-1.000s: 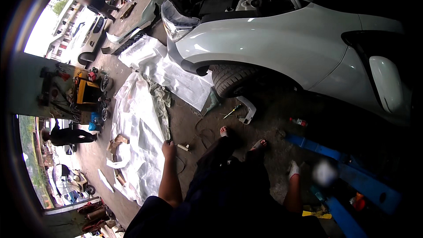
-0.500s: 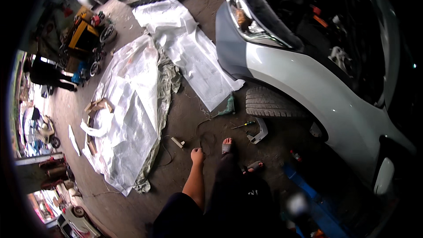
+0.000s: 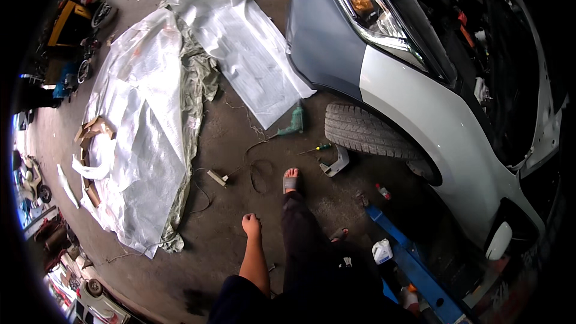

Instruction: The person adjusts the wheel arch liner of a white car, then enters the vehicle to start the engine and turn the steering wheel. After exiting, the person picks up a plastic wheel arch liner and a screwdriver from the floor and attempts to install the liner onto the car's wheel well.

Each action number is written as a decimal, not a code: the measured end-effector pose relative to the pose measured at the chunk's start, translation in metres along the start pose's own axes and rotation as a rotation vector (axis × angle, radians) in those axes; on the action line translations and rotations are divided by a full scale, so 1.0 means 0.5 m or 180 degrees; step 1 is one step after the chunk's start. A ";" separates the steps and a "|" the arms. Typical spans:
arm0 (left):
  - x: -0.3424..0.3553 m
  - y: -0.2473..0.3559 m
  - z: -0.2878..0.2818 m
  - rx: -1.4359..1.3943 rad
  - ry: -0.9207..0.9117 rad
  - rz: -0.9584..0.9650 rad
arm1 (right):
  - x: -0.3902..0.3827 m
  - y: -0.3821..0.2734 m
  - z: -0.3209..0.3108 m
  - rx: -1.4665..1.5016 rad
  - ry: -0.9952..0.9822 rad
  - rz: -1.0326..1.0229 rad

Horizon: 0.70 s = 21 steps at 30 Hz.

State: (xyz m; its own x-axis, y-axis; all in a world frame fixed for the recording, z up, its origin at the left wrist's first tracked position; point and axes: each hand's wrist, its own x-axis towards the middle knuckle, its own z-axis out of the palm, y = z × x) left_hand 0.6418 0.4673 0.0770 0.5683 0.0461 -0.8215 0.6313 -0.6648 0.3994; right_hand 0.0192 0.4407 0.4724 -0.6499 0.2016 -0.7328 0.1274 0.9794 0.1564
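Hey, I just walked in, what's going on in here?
A person is on foot beside a white car with its engine bay exposed. The left hand is loosely curled above the floor, with nothing visible in it; I can't clearly make out the right. A green drill and a screwdriver lie near the front tyre, pale plastic sheeting is spread to the left, and a white jug sits beside a blue beam.
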 end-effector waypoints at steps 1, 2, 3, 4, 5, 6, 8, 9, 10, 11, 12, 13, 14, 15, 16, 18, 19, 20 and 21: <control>-0.011 0.018 0.019 -0.0105 -0.0098 0.0058 | -0.019 -0.036 0.004 -0.0190 -0.0049 -0.0370; -0.017 0.039 0.038 -0.0175 -0.0224 0.0135 | -0.035 -0.059 0.016 -0.0518 -0.0191 -0.1042; -0.018 0.055 0.058 -0.0242 -0.0357 0.0223 | -0.051 -0.072 0.025 -0.0881 -0.0308 -0.1746; -0.017 0.065 0.074 -0.0258 -0.0457 0.0289 | -0.062 -0.088 0.041 -0.1079 -0.0352 -0.2122; -0.017 0.076 0.090 -0.0284 -0.0543 0.0371 | -0.091 -0.113 0.073 -0.0999 -0.0276 -0.2072; -0.017 0.084 0.104 -0.0327 -0.0613 0.0454 | -0.121 -0.142 0.102 -0.0930 -0.0197 -0.2027; -0.023 0.098 0.120 -0.0292 -0.0686 0.0502 | -0.124 -0.160 0.129 -0.0639 -0.0193 -0.1427; -0.027 0.106 0.126 -0.0278 -0.0718 0.0541 | -0.157 -0.172 0.160 -0.0882 -0.0151 -0.1738; -0.027 0.106 0.126 -0.0245 -0.0738 0.0489 | -0.164 -0.179 0.178 -0.1003 -0.0125 -0.1852; -0.029 0.105 0.122 -0.0213 -0.0758 0.0432 | -0.163 -0.182 0.181 -0.1126 -0.0093 -0.1966; -0.031 0.103 0.121 -0.0207 -0.0776 0.0377 | -0.126 -0.178 0.168 -0.1296 -0.0029 -0.2313; -0.033 0.105 0.120 -0.0132 -0.0701 0.0284 | -0.074 -0.170 0.157 -0.1451 0.0043 -0.2654; -0.036 0.106 0.116 -0.0053 -0.0621 0.0189 | -0.038 -0.164 0.146 -0.1606 0.0119 -0.2990; -0.036 0.101 0.107 0.0007 -0.0509 0.0095 | -0.135 -0.221 0.175 -0.1957 0.0584 -0.3888; -0.036 0.095 0.101 0.0065 -0.0466 0.0054 | -0.183 -0.266 0.179 -0.2246 0.0765 -0.3571; -0.038 0.092 0.099 -0.0079 -0.0512 -0.0026 | -0.262 -0.378 0.192 -0.2376 0.1285 -0.4064; -0.040 0.099 0.096 -0.0145 -0.0539 -0.0043 | -0.287 -0.438 0.206 -0.1701 0.1630 -0.4755; -0.047 0.114 0.105 -0.0013 -0.0517 0.0031 | -0.330 -0.512 0.213 -0.1414 0.1627 -0.4916; -0.055 0.131 0.109 0.0035 -0.0510 0.0146 | -0.354 -0.596 0.216 -0.1362 0.1903 -0.5445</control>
State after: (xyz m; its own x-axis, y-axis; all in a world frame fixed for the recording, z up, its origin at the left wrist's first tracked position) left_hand 0.6386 0.3818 0.1033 0.5044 -0.1034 -0.8573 0.6003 -0.6716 0.4342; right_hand 0.1772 0.1140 0.4839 -0.0086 -0.9995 0.0318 -0.9793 0.0020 -0.2023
